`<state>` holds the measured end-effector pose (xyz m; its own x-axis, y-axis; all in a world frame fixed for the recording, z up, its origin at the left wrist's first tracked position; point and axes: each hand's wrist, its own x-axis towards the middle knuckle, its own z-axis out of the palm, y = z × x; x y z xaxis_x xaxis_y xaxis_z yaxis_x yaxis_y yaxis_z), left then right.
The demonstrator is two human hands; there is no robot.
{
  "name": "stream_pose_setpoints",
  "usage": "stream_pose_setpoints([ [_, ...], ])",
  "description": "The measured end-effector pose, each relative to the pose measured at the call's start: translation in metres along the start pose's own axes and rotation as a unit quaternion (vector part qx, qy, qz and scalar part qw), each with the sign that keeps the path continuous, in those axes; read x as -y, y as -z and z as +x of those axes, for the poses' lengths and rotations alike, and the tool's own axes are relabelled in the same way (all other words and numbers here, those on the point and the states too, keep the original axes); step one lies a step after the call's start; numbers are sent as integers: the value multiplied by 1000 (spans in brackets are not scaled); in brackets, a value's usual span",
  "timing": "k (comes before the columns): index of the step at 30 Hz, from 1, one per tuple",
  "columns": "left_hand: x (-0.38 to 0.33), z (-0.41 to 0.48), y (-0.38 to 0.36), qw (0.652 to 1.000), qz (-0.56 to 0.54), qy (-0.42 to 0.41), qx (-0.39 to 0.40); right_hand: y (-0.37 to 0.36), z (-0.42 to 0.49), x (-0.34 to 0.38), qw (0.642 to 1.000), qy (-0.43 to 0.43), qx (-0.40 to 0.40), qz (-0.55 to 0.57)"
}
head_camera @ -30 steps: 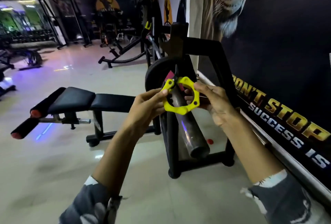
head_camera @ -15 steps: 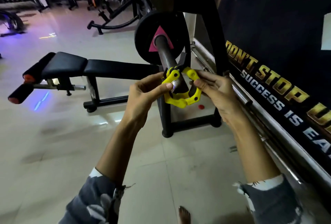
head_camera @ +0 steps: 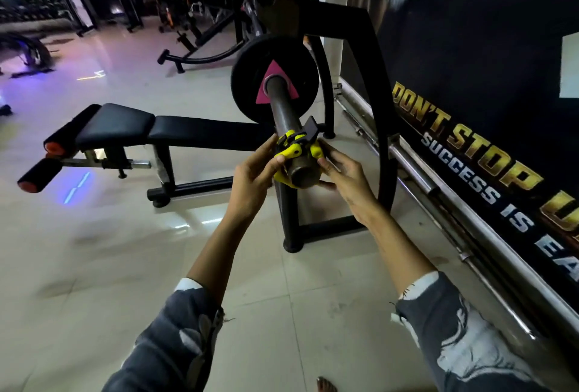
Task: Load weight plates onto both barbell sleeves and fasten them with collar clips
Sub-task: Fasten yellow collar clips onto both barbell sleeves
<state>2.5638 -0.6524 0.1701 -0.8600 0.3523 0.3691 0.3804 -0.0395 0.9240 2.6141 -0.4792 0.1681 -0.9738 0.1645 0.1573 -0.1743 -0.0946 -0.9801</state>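
Note:
A grey barbell sleeve [head_camera: 282,110] points toward me from the black rack. A black weight plate [head_camera: 250,78] with a pink triangle sits far up the sleeve. A yellow collar clip [head_camera: 293,151] with its black lever raised rings the sleeve's near end. My left hand [head_camera: 255,177] pinches the clip's left side. My right hand [head_camera: 346,174] grips its right side, fingers under the sleeve tip. A stretch of bare sleeve lies between clip and plate.
The black bench [head_camera: 150,127] with orange-capped rollers stands at the left. The rack's foot [head_camera: 316,230] rests on the tiled floor below my hands. A steel rail [head_camera: 445,200] runs along the lettered wall at the right. My bare toes [head_camera: 326,385] show at the bottom edge.
The clip has gone from held in front of the sleeve's end to threaded over its tip. Both hands moved with it. The camera tilted down and closer.

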Motion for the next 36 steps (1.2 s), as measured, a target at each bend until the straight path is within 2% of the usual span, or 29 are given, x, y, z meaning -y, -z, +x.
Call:
stream_pose_setpoints([
  [4,12,46,11,994,104,-8,-30,-2,43,-5,1000,-6,-15,2],
  [10,29,127,21,993,40,40,-106,-6,133,-9,999,-15,-39,15],
  [19,58,215,27,973,93,29,-209,-11,236,-17,991,-49,-91,91],
  [23,48,218,24,964,170,30,-203,-2,245,-28,991,-52,-73,104],
  [27,17,234,14,927,325,68,-174,1,247,-32,990,-47,-66,115],
  [31,3,251,4,890,429,81,-128,0,246,-31,987,-57,-70,130],
  [34,6,257,-1,868,469,71,-144,-1,244,-27,987,-59,-74,128],
  [36,6,258,3,871,449,84,-179,-3,244,-24,989,-51,-65,126],
])
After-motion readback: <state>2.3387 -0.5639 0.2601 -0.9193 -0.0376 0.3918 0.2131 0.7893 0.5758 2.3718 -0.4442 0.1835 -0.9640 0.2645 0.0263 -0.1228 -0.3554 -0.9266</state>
